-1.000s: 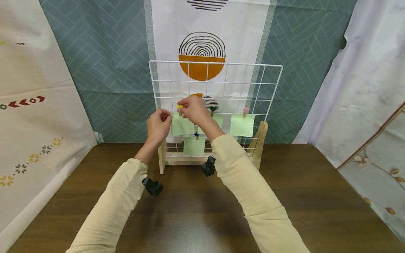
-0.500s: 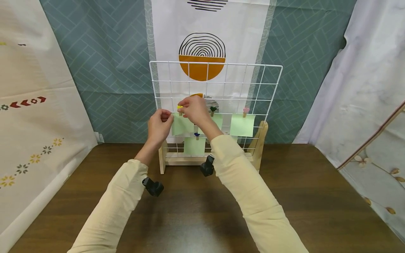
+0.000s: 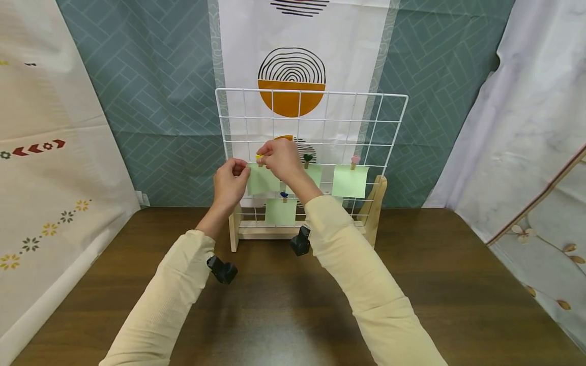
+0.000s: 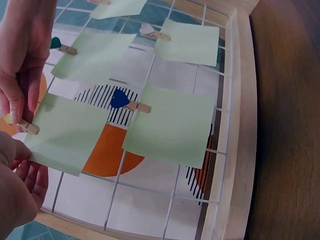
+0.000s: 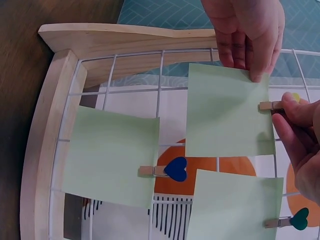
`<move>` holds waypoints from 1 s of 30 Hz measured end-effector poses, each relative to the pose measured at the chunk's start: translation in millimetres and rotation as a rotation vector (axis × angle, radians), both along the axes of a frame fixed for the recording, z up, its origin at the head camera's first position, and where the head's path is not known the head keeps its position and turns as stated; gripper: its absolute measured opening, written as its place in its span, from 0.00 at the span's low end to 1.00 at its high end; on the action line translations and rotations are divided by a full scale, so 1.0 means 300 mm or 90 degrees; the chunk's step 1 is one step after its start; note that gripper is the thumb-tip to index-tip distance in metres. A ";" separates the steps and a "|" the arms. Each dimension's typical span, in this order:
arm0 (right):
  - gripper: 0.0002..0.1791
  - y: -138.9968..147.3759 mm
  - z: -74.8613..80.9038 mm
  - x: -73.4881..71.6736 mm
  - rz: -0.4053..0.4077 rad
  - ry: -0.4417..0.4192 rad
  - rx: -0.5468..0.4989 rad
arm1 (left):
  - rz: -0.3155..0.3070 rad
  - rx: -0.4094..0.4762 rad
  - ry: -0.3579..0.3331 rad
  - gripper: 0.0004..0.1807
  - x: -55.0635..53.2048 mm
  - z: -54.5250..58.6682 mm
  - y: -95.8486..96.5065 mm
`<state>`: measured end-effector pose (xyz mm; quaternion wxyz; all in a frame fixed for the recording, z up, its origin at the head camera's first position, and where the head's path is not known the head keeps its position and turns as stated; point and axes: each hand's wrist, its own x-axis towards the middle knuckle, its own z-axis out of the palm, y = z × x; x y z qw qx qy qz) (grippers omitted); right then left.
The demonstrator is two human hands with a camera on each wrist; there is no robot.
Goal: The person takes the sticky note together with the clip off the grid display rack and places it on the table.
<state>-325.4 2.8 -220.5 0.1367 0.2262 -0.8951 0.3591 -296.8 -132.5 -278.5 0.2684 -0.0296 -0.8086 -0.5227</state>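
Observation:
My left hand [image 3: 227, 185] pinches the left edge of a pale green paper note [image 5: 230, 110] between thumb and fingers. At that note's top edge, my right hand [image 3: 284, 160] pinches a small wooden clothespin [image 5: 270, 105] with a yellow heart, which my fingers partly cover. The clothespin's tip overlaps the note, against a white wire grid [image 3: 350, 93]. A second green note [image 4: 170, 125] hangs lower, under a clothespin with a blue heart [image 4: 119, 98]. Beside the held note is another green note [image 4: 92, 57], with a green-heart clothespin [image 5: 299, 219].
The grid stands in a light wooden base [image 3: 261, 233] on a dark brown table [image 3: 274, 315]. Further right hangs a green note [image 3: 350, 181] under a pink-heart clothespin [image 3: 354, 161]. A patterned cloth [image 3: 183, 101] hangs behind the grid.

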 end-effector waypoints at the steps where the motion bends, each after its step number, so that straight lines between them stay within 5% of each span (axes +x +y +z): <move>1: 0.08 0.000 -0.001 0.000 0.000 0.001 -0.002 | 0.000 -0.001 0.001 0.09 -0.001 -0.001 0.000; 16: 0.08 0.013 0.025 0.021 0.017 0.005 -0.100 | -0.024 -0.001 -0.018 0.09 -0.006 0.002 -0.015; 30: 0.11 0.076 -0.005 0.069 0.046 0.092 -0.087 | -0.084 0.042 -0.064 0.11 0.032 -0.010 -0.051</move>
